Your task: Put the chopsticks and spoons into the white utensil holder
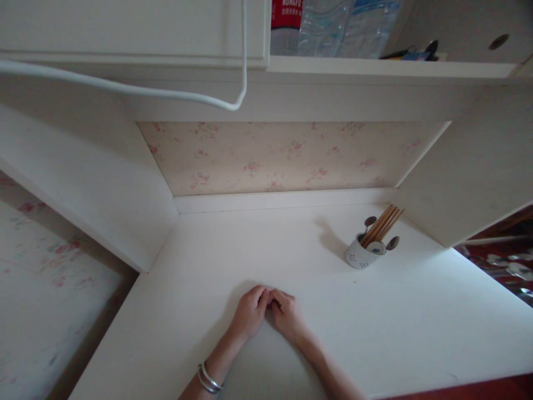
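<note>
My left hand [252,306] and my right hand [286,311] rest on the white tabletop [266,239] near its front. Both are closed with curled fingers, and they touch each other at the knuckles and thumbs. No object shows in either hand. Silver bangles [208,379] circle my left wrist. To the right and farther back stands a white utensil holder [356,256] with small holes in its side. Several wooden chopsticks [381,226] lean out of it toward the right, along with metal spoons [392,243]. My right hand is the nearer one to this holder.
A white cable [166,91] hangs across the upper left, in front of a cabinet door [125,28]. Clear plastic bottles [325,28] and a red-labelled bottle [286,25] sit on the shelf [375,65] above. Side panels [470,161] bound the tabletop at both sides.
</note>
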Demonstrator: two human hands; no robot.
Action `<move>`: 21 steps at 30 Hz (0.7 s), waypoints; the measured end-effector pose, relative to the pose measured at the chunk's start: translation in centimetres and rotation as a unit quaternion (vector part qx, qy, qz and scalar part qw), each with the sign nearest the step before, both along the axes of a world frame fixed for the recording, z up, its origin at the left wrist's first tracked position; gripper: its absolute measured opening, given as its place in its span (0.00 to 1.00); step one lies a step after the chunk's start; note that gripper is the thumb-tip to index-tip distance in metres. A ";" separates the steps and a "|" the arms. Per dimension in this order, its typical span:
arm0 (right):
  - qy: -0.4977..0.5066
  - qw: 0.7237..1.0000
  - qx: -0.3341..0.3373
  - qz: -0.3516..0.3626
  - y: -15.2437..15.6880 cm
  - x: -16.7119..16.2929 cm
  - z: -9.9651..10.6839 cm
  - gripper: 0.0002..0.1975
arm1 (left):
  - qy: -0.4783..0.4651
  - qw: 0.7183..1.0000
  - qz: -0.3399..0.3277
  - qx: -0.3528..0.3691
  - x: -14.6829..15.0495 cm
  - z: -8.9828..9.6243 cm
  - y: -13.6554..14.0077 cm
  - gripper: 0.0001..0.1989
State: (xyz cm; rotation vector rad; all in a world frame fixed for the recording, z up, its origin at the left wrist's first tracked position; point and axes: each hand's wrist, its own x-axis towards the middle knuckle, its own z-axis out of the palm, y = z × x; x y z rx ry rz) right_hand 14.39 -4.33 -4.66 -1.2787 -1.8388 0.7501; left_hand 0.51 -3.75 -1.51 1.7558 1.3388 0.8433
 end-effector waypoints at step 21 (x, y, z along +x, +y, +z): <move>-0.004 1.000 0.000 0.002 0.0 0.0 -0.1 0.12 | -0.010 1.000 0.001 0.000 -0.1 -0.1 0.0 0.19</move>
